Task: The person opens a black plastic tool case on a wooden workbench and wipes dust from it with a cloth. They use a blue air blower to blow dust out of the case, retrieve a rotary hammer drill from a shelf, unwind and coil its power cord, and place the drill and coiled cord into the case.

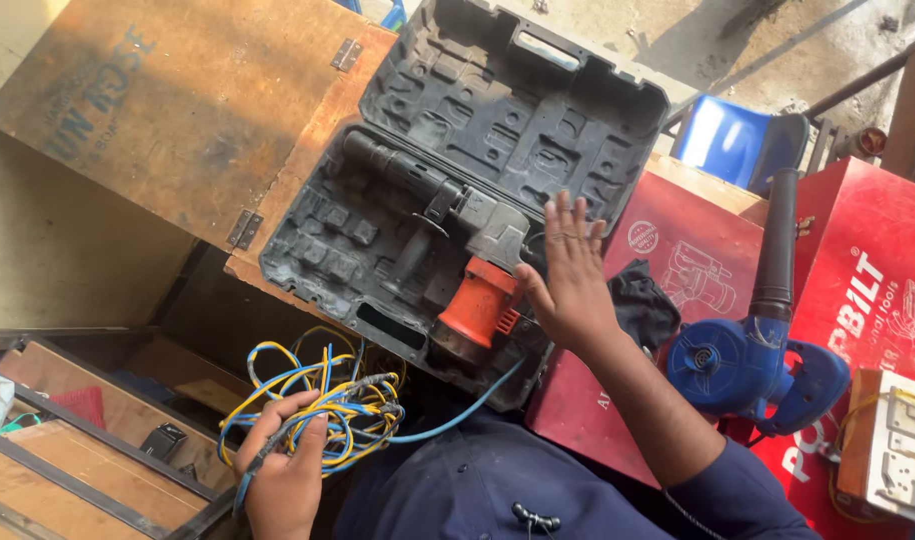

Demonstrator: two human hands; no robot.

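Observation:
My left hand (285, 470) grips a tangled bundle of blue and yellow wires (322, 400) near the bottom of the view. One blue wire (467, 405) runs from the bundle toward the tool case. My right hand (569, 270) is open with fingers spread, hovering over the right side of an open dark plastic case (397, 120). In the case lies a hammer drill (447, 225) with a grey body and an orange rear part (479, 305). My right hand is just beside that orange part, thumb near it.
The case rests on a hinged wooden box (177, 110). Red cardboard tool boxes (877, 270) lie to the right, with a blue blower (752, 345) and a black cloth (642, 300) on them. A switchboard on wood (892, 450) is at the far right. Wooden crates (67, 440) sit lower left.

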